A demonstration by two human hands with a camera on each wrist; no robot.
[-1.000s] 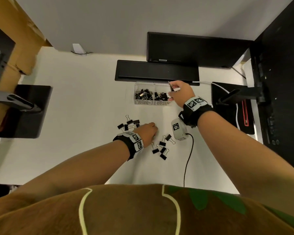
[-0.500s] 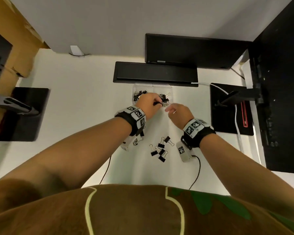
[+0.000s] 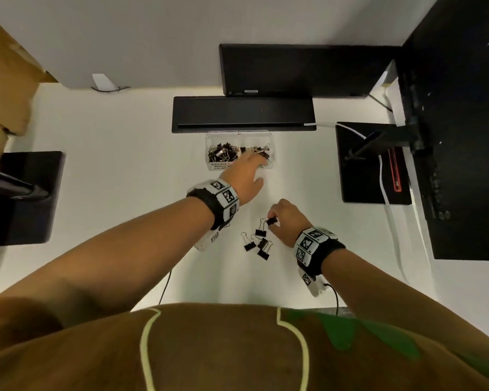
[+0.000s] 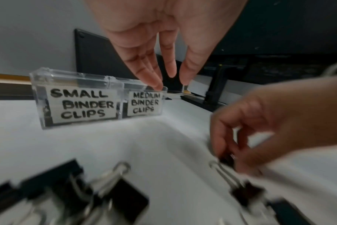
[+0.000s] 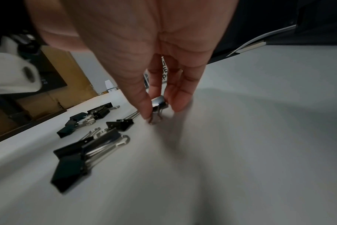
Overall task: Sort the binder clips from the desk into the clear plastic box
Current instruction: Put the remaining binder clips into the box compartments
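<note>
Your left hand (image 3: 244, 176) hangs slack and empty over the box (image 3: 239, 136), your right hand (image 3: 287, 221) pinches a clip (image 3: 271, 221) on the desk (image 3: 124, 193); next, judge its size and compartment.

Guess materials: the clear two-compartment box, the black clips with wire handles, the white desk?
Clear two-compartment box: looks like rigid transparent plastic, glossy; contents show through, edges glint. Black binder clips: apparently painted sheet metal, satin, with shiny bare wire handles. White desk: smooth matte, probably laminate; cannot tell.
</note>
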